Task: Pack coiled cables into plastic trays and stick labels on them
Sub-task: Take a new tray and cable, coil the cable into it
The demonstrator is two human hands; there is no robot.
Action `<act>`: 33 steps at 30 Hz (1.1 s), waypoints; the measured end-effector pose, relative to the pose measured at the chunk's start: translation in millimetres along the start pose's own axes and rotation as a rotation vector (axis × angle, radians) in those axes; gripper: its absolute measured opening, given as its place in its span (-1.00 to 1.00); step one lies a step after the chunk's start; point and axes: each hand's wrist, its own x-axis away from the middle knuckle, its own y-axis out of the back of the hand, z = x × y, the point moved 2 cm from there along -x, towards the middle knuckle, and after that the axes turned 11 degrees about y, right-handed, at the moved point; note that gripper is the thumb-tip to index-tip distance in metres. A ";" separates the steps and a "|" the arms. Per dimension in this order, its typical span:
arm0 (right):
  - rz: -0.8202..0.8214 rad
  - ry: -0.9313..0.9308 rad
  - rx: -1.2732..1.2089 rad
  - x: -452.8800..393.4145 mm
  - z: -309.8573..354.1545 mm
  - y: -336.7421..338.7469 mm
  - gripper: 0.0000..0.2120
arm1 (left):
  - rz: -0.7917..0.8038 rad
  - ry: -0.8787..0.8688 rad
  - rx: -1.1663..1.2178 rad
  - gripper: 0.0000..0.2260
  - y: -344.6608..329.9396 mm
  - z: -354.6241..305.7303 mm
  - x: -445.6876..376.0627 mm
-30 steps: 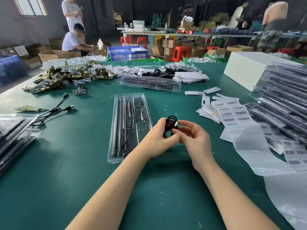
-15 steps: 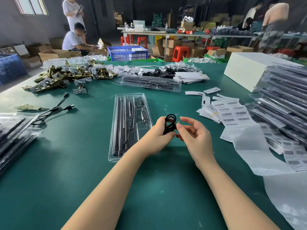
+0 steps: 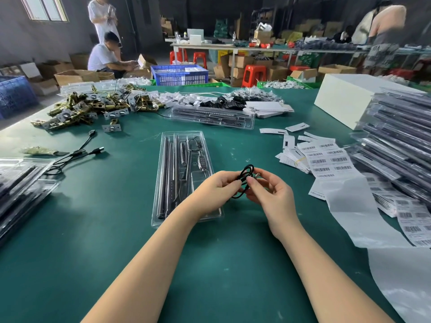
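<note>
A small black coiled cable [image 3: 245,178] is held above the green table between both hands. My left hand [image 3: 215,191] grips the coil from the left with curled fingers. My right hand [image 3: 270,194] pinches the cable's right side between thumb and forefinger. Just left of the hands lies an open clear plastic tray [image 3: 163,183] holding dark rods and small metal parts; my left wrist is over its near right corner. Barcode label sheets [image 3: 326,159] lie to the right.
Stacks of filled clear trays [image 3: 396,145] rise at the right, more trays [image 3: 21,187] at the left edge. A loose black cable [image 3: 74,155], a brass hardware pile [image 3: 86,108], another tray [image 3: 212,117] and a white box [image 3: 345,103] lie farther back. People work in the background.
My hands have stayed in place above the table. My right fingers, spread half a second ago, have come back onto the coil, and a loop now hangs below it.
</note>
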 end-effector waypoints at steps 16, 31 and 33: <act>0.015 -0.044 -0.081 -2.4 -3.3 0.7 -0.87 | -0.235 0.034 0.267 -0.79 5.8 9.8 -4.0; -0.030 -0.064 -0.080 -3.4 -6.6 3.4 -0.84 | -0.229 0.058 0.233 -0.85 4.5 11.9 -4.8; -0.032 -0.067 -0.084 -3.4 -6.6 3.5 -0.85 | -0.231 0.066 0.232 -0.85 5.2 12.5 -5.5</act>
